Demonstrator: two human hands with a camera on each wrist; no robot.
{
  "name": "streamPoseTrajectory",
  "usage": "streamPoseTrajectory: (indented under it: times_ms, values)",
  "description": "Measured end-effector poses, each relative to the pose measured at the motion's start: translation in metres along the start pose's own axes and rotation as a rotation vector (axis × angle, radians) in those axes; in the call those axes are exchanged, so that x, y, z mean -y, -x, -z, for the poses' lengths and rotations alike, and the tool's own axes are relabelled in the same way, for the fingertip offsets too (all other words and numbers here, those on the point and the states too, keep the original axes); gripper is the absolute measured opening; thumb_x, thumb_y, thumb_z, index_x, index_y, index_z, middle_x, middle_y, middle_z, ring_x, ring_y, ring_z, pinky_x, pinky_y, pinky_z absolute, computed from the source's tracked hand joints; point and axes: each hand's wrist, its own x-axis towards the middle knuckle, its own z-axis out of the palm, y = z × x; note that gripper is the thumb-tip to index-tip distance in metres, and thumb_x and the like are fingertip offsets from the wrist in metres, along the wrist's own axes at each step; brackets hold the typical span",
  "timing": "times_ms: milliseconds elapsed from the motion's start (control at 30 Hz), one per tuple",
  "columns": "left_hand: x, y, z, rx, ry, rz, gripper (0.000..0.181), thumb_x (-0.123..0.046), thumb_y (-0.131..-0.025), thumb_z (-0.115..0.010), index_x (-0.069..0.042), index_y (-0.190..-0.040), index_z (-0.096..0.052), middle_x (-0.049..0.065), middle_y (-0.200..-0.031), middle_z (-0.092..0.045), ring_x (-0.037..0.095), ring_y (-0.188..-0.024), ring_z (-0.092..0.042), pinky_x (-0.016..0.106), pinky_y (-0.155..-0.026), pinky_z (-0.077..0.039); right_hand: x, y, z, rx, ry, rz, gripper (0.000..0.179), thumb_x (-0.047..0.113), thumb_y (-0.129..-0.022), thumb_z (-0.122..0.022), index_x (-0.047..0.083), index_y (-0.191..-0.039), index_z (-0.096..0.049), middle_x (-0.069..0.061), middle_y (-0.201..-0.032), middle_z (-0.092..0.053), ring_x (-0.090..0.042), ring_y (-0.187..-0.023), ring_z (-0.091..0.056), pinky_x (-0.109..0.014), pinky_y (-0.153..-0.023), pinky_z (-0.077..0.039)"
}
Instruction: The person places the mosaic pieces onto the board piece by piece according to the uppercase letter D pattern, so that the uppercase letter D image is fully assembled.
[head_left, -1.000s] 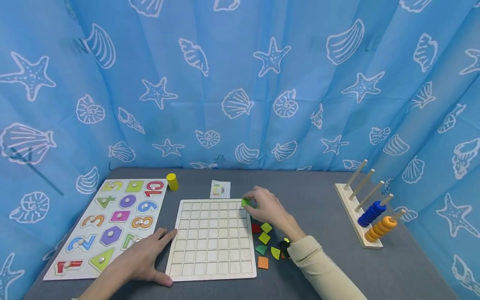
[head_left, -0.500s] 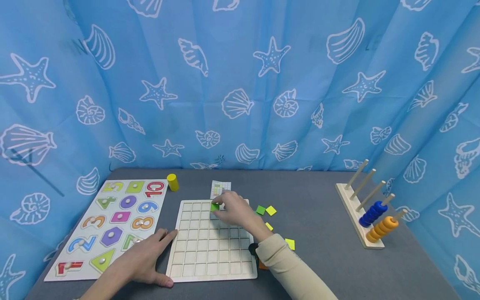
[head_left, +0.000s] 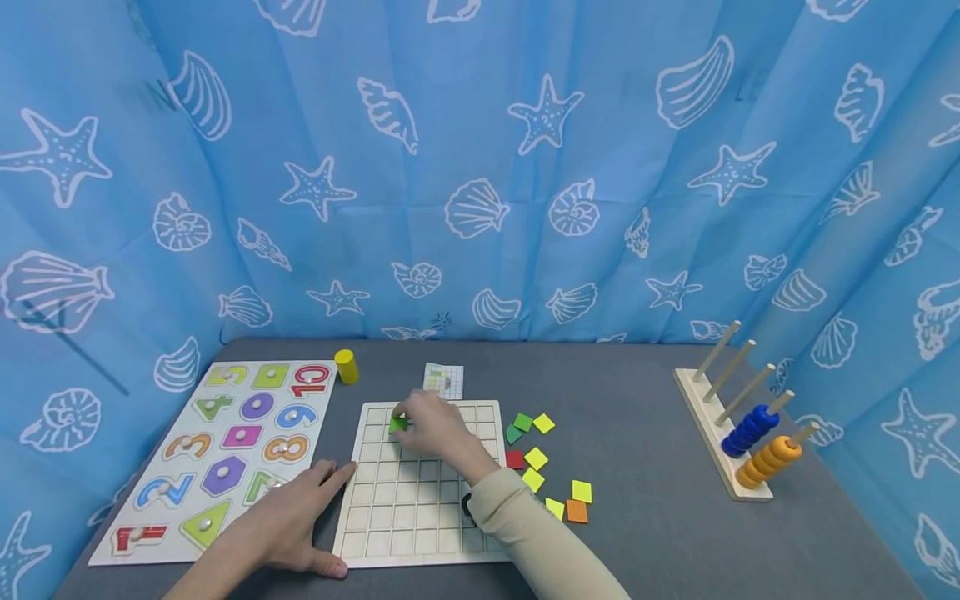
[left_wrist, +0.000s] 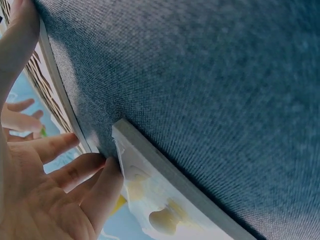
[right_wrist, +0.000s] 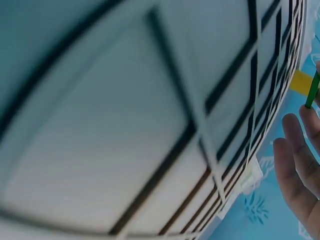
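A pale wooden grid board (head_left: 405,521) lies on the grey table with its squares bare. My right hand (head_left: 431,423) pinches a green square tile (head_left: 397,425) over the board's upper left squares; in the right wrist view the green tile (right_wrist: 313,90) shows edge-on between the fingertips. At the board's left side, my left hand (head_left: 303,517) rests with spread, relaxed fingers, the thumb by the near left corner and a fingertip against the edge. The left wrist view has the left hand's fingers (left_wrist: 60,170) between the board and the number puzzle's corner.
Right of the board lie loose tiles, among them a red square (head_left: 514,459), an orange square (head_left: 577,511) and several yellow ones. A printed card (head_left: 444,379) and yellow cylinder (head_left: 347,367) stand behind. The number puzzle (head_left: 217,458) is left, a peg stacker (head_left: 723,433) far right.
My right hand has carried the green tile leftward across the board, from its far right corner to the upper left squares. My left hand has stayed at the board's left edge.
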Motion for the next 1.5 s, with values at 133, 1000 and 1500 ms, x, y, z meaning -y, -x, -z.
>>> streamPoseTrajectory:
  times_ms: [133,1000,1500]
  values:
    - [0.000,-0.001,0.000,-0.006,-0.008,-0.006,0.133,-0.084,-0.053,-0.081,-0.010,-0.156,-0.040,0.026,-0.147,-0.049,0.046,-0.130,-0.055,0.074,-0.096,-0.046,0.006,-0.004,-0.004,0.021,0.024,-0.027,0.024,0.017,-0.089,-0.075,0.012,-0.112,-0.079,-0.003,-0.107,-0.073,-0.009,-0.081,-0.056,-0.019,-0.059,-0.043]
    - [0.002,-0.001,-0.003,-0.019,0.016,-0.028,0.132,-0.082,-0.053,-0.082,-0.008,-0.155,-0.040,0.026,-0.145,-0.050,0.044,-0.126,-0.058,0.071,-0.097,-0.049,0.011,-0.011,-0.011,0.069,0.123,-0.023,0.024,0.023,-0.088,-0.081,0.014,-0.110,-0.079,-0.002,-0.113,-0.075,-0.014,-0.094,-0.067,-0.022,-0.060,-0.047]
    - [0.000,-0.001,-0.002,0.002,0.020,0.001,0.132,-0.082,-0.053,-0.082,-0.010,-0.156,-0.039,0.023,-0.146,-0.050,0.043,-0.128,-0.056,0.071,-0.099,-0.047,0.014,-0.011,-0.011,0.074,0.142,-0.058,0.021,0.019,-0.086,-0.082,0.014,-0.106,-0.081,-0.002,-0.106,-0.074,-0.013,-0.086,-0.065,-0.024,-0.062,-0.052]
